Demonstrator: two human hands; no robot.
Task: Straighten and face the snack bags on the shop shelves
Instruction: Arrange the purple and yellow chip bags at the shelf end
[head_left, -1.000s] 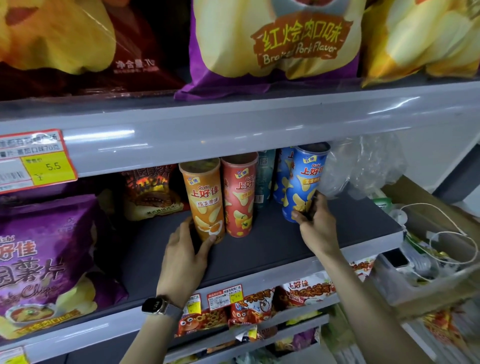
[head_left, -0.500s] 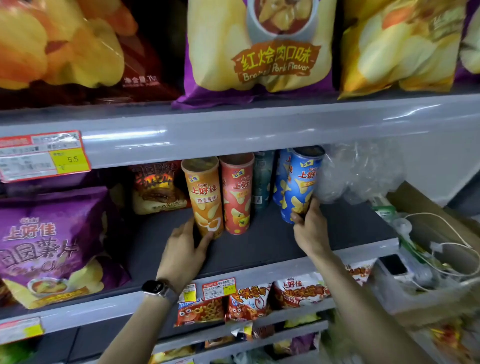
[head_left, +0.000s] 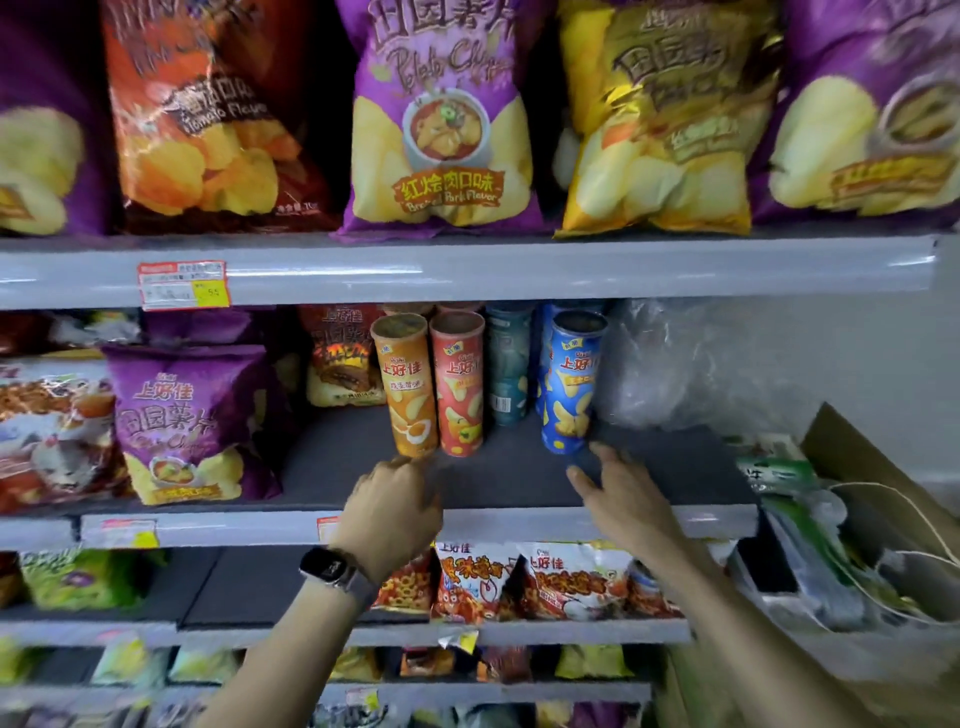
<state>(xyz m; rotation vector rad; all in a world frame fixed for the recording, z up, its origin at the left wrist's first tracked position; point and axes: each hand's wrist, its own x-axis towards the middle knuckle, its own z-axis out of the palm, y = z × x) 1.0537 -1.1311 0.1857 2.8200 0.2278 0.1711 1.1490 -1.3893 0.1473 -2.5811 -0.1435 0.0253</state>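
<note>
While both hover near the cans (head_left: 458, 384) | left hand (head_left: 390, 514) curled, empty; right hand (head_left: 626, 499) spread

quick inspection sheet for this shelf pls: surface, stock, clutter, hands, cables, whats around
Surface: dark grey shelf, bare patch in front of the cans.
Job's things: orange can, red can and blue can stand at the front, labels out; teal can set back between red and blue; purple chip bag upright at left.
Clutter: crumpled clear plastic at the shelf's right end.
Grippers: left hand just below the orange can, fingers bent, blurred; right hand open, fingers spread near the blue can's base, holding nothing.
Cables: white cable over the cardboard box at right.
Surroundings: big chip bags on the shelf above, small snack bags below, price tag on the upper rail.
</note>
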